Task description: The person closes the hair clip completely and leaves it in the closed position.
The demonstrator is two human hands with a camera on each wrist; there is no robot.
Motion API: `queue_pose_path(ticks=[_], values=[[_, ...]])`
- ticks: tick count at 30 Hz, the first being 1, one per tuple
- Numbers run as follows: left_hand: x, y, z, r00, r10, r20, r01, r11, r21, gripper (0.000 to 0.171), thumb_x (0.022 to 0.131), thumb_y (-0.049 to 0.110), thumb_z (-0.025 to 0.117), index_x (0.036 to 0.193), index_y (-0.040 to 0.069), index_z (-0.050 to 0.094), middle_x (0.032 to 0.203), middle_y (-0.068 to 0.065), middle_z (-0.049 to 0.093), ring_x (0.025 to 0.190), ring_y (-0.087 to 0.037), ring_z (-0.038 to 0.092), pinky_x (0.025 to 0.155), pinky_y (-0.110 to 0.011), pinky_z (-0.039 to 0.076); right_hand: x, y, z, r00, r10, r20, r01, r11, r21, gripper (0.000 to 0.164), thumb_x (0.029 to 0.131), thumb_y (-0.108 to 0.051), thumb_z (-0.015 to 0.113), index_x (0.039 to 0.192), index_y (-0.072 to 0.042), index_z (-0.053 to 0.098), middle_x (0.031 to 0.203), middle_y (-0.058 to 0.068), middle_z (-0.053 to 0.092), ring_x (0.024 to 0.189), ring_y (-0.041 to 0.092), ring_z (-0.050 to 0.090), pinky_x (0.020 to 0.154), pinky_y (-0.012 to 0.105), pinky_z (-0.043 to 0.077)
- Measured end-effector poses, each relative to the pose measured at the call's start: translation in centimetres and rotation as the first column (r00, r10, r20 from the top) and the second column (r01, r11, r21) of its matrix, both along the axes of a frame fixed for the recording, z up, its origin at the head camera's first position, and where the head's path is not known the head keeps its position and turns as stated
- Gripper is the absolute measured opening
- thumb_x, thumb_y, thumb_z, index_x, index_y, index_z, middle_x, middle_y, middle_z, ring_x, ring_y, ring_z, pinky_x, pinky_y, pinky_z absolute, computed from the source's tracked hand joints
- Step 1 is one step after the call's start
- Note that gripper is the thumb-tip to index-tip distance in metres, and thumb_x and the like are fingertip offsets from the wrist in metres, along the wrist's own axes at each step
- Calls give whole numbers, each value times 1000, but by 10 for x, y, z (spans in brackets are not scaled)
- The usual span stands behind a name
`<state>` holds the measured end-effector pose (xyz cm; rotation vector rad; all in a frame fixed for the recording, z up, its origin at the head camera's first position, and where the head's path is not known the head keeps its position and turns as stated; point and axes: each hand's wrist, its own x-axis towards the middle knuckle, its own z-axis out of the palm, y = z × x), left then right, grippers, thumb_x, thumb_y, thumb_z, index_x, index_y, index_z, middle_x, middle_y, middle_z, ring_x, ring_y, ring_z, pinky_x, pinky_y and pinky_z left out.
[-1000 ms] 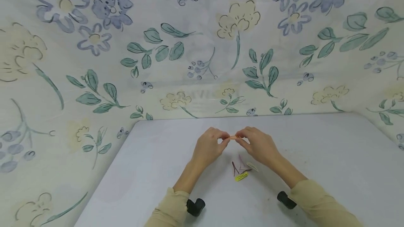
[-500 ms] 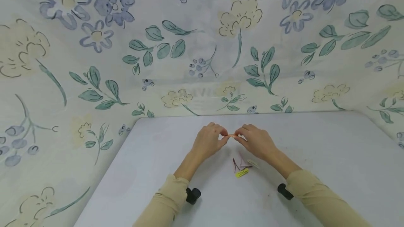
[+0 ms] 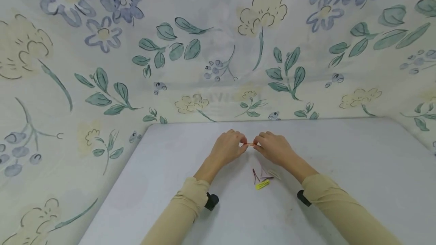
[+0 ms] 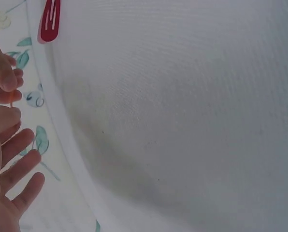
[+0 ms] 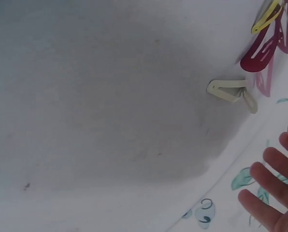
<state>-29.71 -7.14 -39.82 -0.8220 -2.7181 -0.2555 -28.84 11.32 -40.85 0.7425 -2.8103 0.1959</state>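
Between my two hands, above the table, is a slim orange snap hair clip (image 3: 250, 144). My left hand (image 3: 226, 148) pinches one end with thumb and forefinger, and my right hand (image 3: 275, 148) pinches the other. Fingertips cover both ends; the left wrist view shows only a sliver of orange. Nearer me lie other snap clips: yellow (image 3: 262, 184), dark red (image 3: 255, 177) and pink (image 3: 262, 171), with a cream clip (image 3: 274, 174) on their right. In the right wrist view the cream clip (image 5: 226, 90) has its parts sprung apart, beside a dark red clip (image 5: 260, 54).
The white table (image 3: 156, 184) reaches back to a floral-patterned cloth wall (image 3: 218, 48). A black wrist camera (image 3: 212, 202) hangs under the left sleeve, another black camera (image 3: 304, 198) under the right.
Both hands keep their hold on the orange clip, with only small shifts of the fingers. The whole head view has shifted slightly; the loose clips keep their arrangement.
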Motion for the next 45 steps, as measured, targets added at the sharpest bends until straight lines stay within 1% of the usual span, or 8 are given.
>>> queue_pose_path(ticks=[3,6,9,16,23,31,36,45], values=[[-3,1,-2,999,19,47,-18,1000,-24,11,90,24,73,91,14,75,91,0,73,84,-18,63,71,-31,52,-4,-4,-1,999,-11,51,9,999,33,14,93,-24,70,102,-13,72,96,2,68,91,21,62,71,33,55],[-6,2,-4,994,51,94,-47,998,-50,10,90,23,72,90,14,75,90,0,72,83,-18,63,70,-31,52,-7,-9,-1,995,-15,95,10,999,51,12,94,-22,69,102,-12,72,95,1,67,90,21,62,72,34,54],[-8,2,-7,989,79,127,-70,995,-72,10,90,23,72,91,13,75,90,-1,72,82,-18,64,70,-31,52,-7,-14,-2,993,-9,120,2,998,62,10,93,-18,68,99,-10,71,92,3,66,86,21,62,71,35,54],[-10,4,-12,977,92,193,-75,992,-97,11,90,22,72,93,13,77,92,-1,73,88,-20,67,75,-34,54,-9,-21,-5,979,-32,201,17,997,76,11,95,-17,66,100,-9,71,93,5,67,87,22,62,79,38,54],[-10,7,-13,970,107,217,-86,991,-104,12,89,22,73,93,12,77,93,-2,72,91,-21,65,77,-36,54,-12,-20,-9,980,-27,196,15,998,61,11,93,-18,69,96,-8,70,89,5,65,83,21,60,75,36,53],[-10,7,-15,968,132,212,-110,987,-114,13,88,25,74,93,13,78,91,-2,70,90,-22,64,76,-38,54,-11,-25,-8,977,-49,206,35,997,74,9,93,-16,69,96,-9,70,90,4,64,83,20,58,76,35,52],[-11,6,-15,970,127,205,-106,988,-112,14,88,25,75,94,12,78,91,-3,70,89,-22,64,76,-38,54,-12,-28,-7,971,-72,227,52,994,92,9,92,-17,70,97,-9,71,90,4,64,83,19,56,78,35,52],[-11,6,-16,972,119,203,-95,988,-123,12,88,22,75,95,12,77,91,-3,70,88,-21,64,76,-36,54,-11,-26,-8,971,-82,225,59,993,106,11,93,-17,69,99,-9,71,92,4,64,83,20,57,79,35,52]])
